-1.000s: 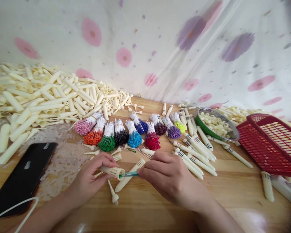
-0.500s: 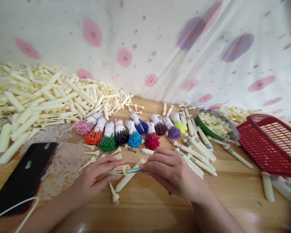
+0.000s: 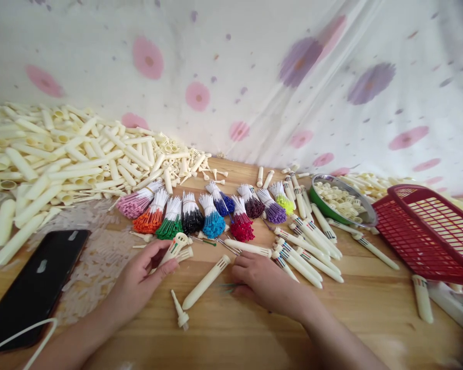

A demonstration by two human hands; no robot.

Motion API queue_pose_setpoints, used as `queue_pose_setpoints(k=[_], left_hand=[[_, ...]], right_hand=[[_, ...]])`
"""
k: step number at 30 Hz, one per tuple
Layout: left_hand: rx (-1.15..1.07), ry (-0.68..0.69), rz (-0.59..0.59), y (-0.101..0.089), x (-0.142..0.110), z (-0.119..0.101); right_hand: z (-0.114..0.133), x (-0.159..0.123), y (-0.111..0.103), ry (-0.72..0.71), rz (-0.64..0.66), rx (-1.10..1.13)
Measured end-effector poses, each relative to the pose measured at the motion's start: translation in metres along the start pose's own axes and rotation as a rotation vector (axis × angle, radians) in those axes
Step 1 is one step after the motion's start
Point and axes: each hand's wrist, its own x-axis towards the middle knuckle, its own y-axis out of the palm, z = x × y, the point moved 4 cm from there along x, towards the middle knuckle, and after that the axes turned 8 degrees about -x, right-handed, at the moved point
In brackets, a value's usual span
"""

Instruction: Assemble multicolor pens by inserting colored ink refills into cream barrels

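Observation:
My left hand (image 3: 148, 275) is closed around a short cream pen barrel (image 3: 173, 250), its slotted open end tilted up and showing red and green sliders. My right hand (image 3: 264, 280) is low over the table with curled fingers; thin blue-green pen refills (image 3: 228, 285), blurred, stick out beneath its fingertips. Between my hands lies a cream pen body (image 3: 206, 282) with a slotted end. Nearer me is a small cream pointed part (image 3: 179, 311). Behind my hands stand bundles of white-stemmed refills with coloured tips, among them green (image 3: 170, 226), blue (image 3: 213, 222) and red (image 3: 242, 226).
A big heap of cream tubes (image 3: 61, 154) covers the back left. At left, a black phone (image 3: 34, 282) lies beside scattered clear pieces (image 3: 90, 277). Slotted pens (image 3: 312, 236), a green bowl (image 3: 327, 211) of small cream parts and a red basket (image 3: 420, 231) are at right.
The blue-green refills have come out of the barrel's open end. My left hand has moved left and tipped the barrel up; my right hand has lowered toward the table.

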Motion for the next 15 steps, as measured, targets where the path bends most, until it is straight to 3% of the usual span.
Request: queue_pose_setpoints(k=[2,5,10,15], left_hand=[[-0.051,-0.053,0.005,0.000,0.001,0.000],[-0.093,-0.120,-0.018,-0.001,0.001,-0.003],[-0.154,-0.178,-0.050,-0.001,0.003,-0.005],[-0.167,-0.199,-0.052,-0.001,0.006,-0.001]], right_hand=[[-0.001,0.002,0.001,0.027,-0.022,-0.046],[0.000,0.010,-0.018,0.033,-0.178,-0.041],[0.006,0.057,-0.049,-0.094,-0.457,-0.039],[0.002,0.113,-0.043,-0.158,-0.392,-0.113]])
